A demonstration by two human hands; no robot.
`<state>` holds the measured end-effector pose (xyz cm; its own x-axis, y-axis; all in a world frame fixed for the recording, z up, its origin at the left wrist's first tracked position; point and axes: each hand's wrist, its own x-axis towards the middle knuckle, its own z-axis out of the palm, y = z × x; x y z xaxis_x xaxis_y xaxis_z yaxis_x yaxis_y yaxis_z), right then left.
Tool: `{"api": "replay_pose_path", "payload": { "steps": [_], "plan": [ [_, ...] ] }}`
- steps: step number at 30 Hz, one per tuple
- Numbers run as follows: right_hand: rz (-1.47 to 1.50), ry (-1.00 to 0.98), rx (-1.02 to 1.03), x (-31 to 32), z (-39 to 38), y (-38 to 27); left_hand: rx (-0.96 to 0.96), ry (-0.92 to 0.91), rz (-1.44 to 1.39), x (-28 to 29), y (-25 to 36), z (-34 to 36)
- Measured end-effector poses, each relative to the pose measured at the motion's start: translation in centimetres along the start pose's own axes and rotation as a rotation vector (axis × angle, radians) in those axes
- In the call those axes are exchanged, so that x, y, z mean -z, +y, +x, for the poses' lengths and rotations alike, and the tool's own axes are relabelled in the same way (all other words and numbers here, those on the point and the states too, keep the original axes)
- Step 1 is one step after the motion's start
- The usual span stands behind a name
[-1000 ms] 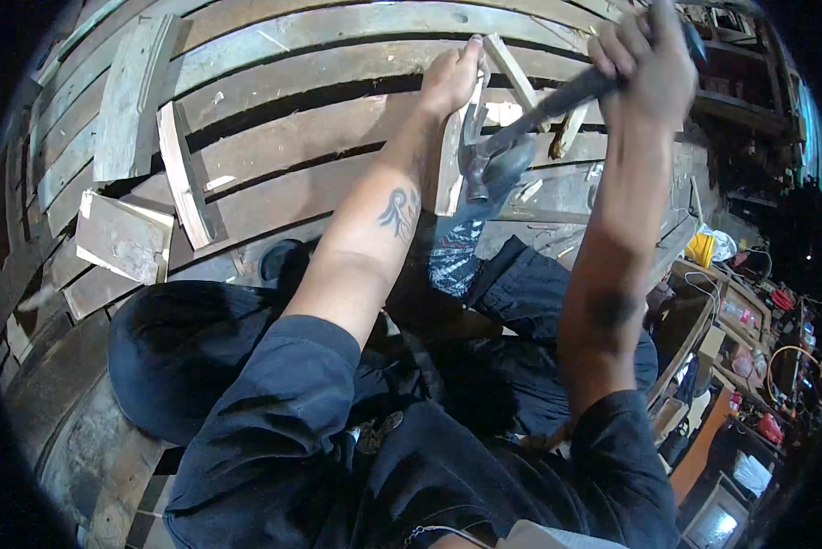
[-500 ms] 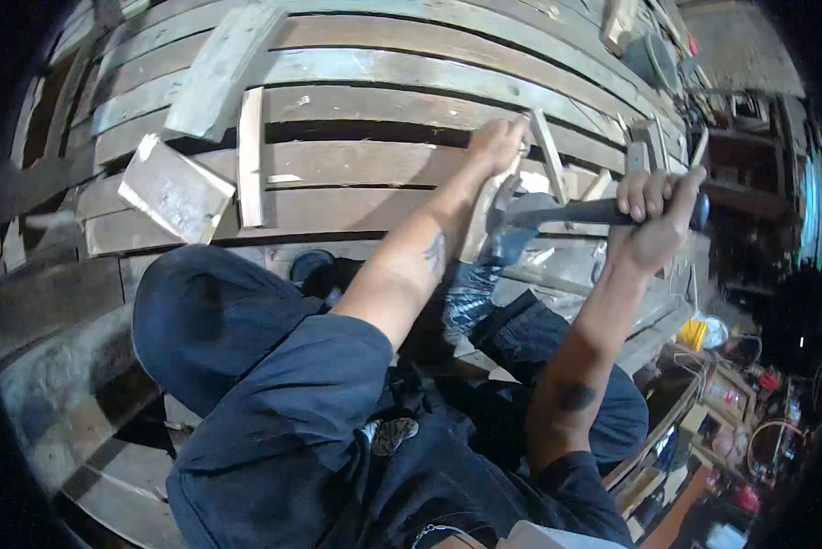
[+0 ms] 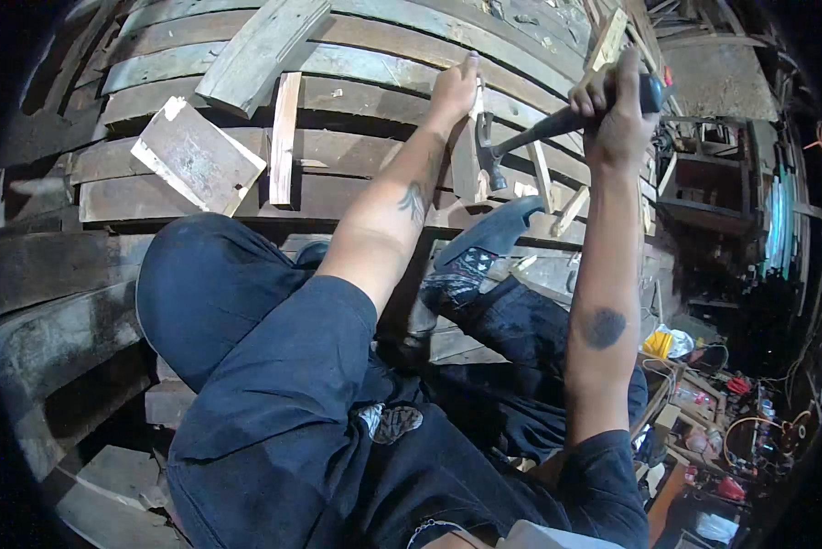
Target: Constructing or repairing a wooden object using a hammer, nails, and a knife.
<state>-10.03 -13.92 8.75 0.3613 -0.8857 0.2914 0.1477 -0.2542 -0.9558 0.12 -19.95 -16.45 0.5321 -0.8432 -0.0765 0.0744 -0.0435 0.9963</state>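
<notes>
My right hand grips the dark handle of a claw hammer. Its metal head is over the near part of a short wooden board; whether they touch I cannot tell. My left hand is closed around the far end of that wooden board, which stretches from it toward my shoe. The fingers on the board's far side are partly hidden. Just right of the hammer head lies a thin wooden strip.
Slatted planks with dark gaps form the surface. On the left are a whitish wood block, an upright narrow strip and a long grey board. Clutter with a yellow item fills the lower right.
Both hands and the board have shifted farther away and left in the picture, partly as the view moved. The hammer, blurred before, stays in my right hand and now shows its head clearly.
</notes>
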Motion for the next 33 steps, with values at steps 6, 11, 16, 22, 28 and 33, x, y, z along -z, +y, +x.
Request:
{"api": "replay_pose_path", "payload": {
  "steps": [6,11,16,22,28,33],
  "plan": [
    [-0.119,0.062,-0.031,-2.4,4.8,2.0,-0.007,0.068,0.010,0.6,-0.5,-0.9],
    [-0.139,0.084,-0.043,-2.7,5.5,3.0,0.038,-0.001,0.030,2.1,-0.8,-0.1],
    [-0.062,0.093,-0.039,-1.0,6.0,2.9,-0.098,0.049,0.185,2.0,-1.8,1.6],
    [-0.020,0.171,-0.016,-1.5,6.7,3.2,0.100,0.062,0.211,1.2,0.8,2.8],
    [0.015,0.222,0.060,-3.3,7.6,3.1,0.106,0.026,0.161,0.4,-1.0,5.9],
    [-0.003,0.158,0.031,-5.2,7.9,3.0,0.031,0.082,0.178,1.3,-3.9,7.9]
  ]
}}
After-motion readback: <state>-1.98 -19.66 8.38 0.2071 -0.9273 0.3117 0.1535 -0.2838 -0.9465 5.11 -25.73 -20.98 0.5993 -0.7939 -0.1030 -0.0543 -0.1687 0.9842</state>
